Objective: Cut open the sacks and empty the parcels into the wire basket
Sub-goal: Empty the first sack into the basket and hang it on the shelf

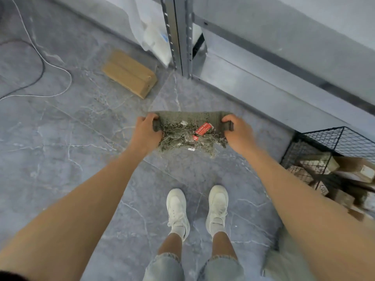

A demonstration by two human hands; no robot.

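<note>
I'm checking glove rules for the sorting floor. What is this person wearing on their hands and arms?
The left hand and right hand are bare: no gloves, no ring or watch in view. The left forearm and right forearm are uncovered. A dark strip at the lower left corner, by the left upper arm, may be a short sleeve's hem.

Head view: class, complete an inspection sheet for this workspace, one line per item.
Surface: grey marbled tile floor.
Job's things: woven sack with a frayed edge and a red label, held above the floor; wire basket at right holds parcels.
Clutter: cardboard box on the floor near the shelving.
Grippers: left hand and right hand each grip an end of the sack.
Cables: white cable and black cable loop across the floor at left.
Surroundings: metal shelf upright; white plastic bag beside it.
</note>
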